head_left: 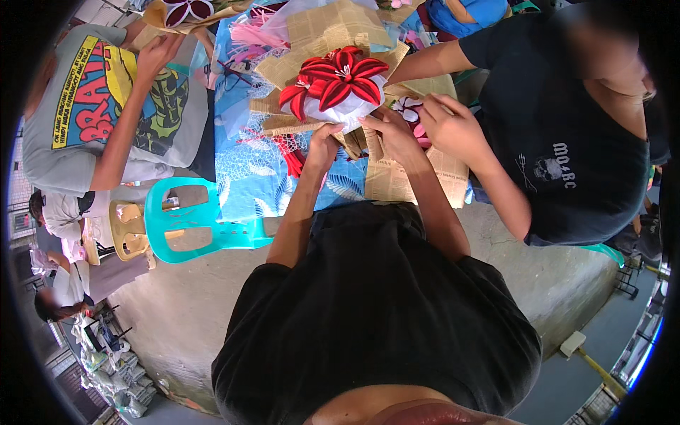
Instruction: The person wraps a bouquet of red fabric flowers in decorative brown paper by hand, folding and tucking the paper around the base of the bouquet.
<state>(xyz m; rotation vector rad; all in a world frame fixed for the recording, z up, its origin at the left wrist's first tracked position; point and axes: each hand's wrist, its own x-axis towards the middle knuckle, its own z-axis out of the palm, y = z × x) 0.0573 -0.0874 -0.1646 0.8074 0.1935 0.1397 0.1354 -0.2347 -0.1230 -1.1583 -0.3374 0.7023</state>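
Observation:
Between my hands is a bouquet of red fuzzy flowers (345, 79) with pale stamens. A white inner wrap (333, 115) rings the blooms, and brown printed wrapping paper (280, 69) fans out behind and beside them. My left hand (325, 144) pinches the lower left of the bouquet by the white wrap. On the other side, my right hand (394, 133) grips its lower right, fingers partly hidden under the paper. The stems are mostly concealed. Just right of my right hand, a co-worker's hand (450, 126) is near a white-and-dark flower (409, 108).
A blue patterned cloth (248, 173) covers the table, with white netting (244, 145), red strips (290, 156) and printed paper sheets (418, 177) on it. A turquoise chair (166, 219) stands left. Co-workers flank me; the left one holds another wrapped flower (188, 12).

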